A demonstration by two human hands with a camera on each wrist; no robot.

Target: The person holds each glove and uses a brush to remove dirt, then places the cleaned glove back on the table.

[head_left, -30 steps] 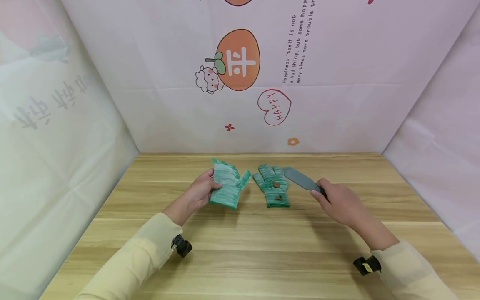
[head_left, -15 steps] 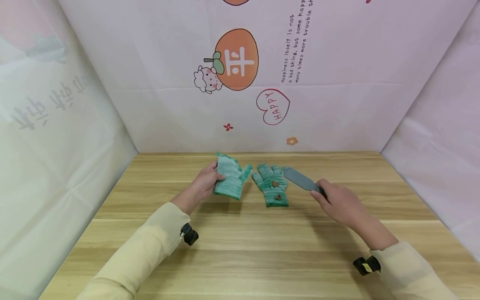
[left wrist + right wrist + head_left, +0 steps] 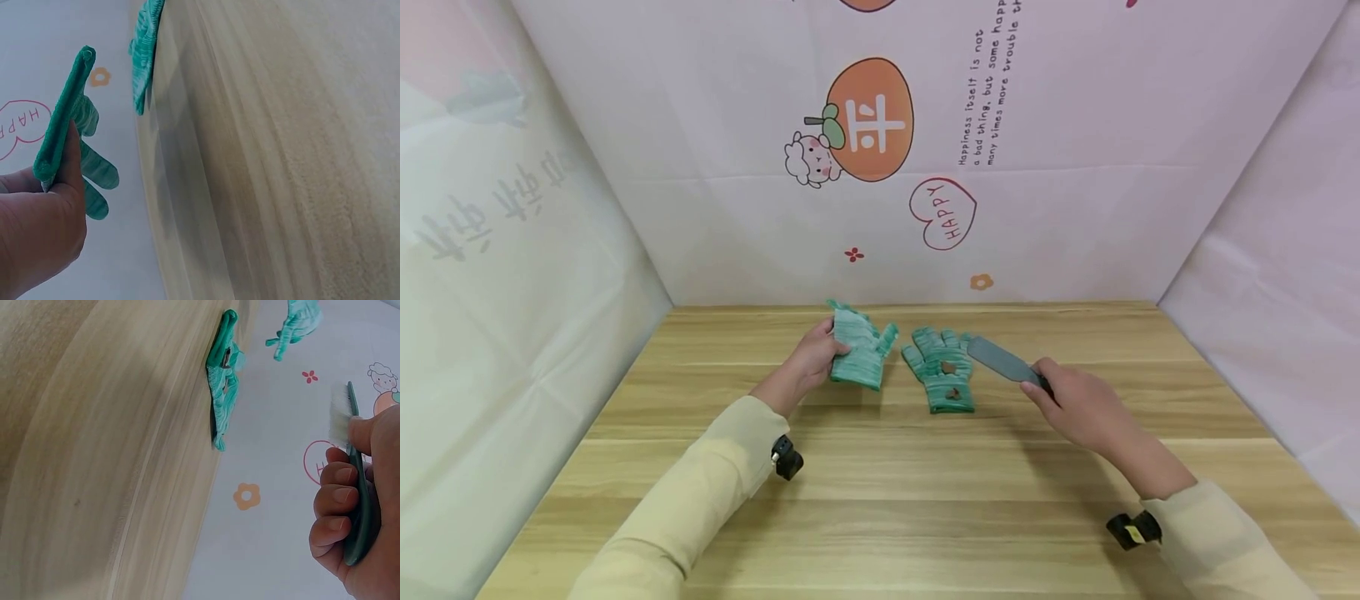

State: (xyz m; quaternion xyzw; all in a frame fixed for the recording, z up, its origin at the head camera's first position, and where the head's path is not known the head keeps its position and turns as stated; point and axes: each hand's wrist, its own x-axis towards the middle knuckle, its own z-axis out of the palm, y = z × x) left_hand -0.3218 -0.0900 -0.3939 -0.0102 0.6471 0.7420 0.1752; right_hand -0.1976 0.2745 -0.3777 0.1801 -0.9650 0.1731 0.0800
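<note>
My left hand (image 3: 811,357) pinches a mottled green knit glove (image 3: 856,354) by its side edge, thumb in front, and holds it up off the table. In the left wrist view its cuff (image 3: 62,119) is seen edge-on, with the glove's fingers (image 3: 99,169) pointing away. A matching glove (image 3: 936,379) lies flat on the table to the right, bearing two brown patches (image 3: 948,367). Over on that glove's right side, my right hand (image 3: 1078,404) grips a brush (image 3: 1000,358) by its dark green handle (image 3: 360,531). White bristles (image 3: 339,415) show in the right wrist view.
The wood-grain table (image 3: 895,517) ends at a white printed backdrop (image 3: 737,233) behind the gloves. White sheets also close off the left side (image 3: 550,333) and the right side (image 3: 1285,292).
My left hand has lifted the glove a little and carried it slightly farther back and toward the lying glove. The right hand and brush stay nearly still. The view has shifted slightly.
</note>
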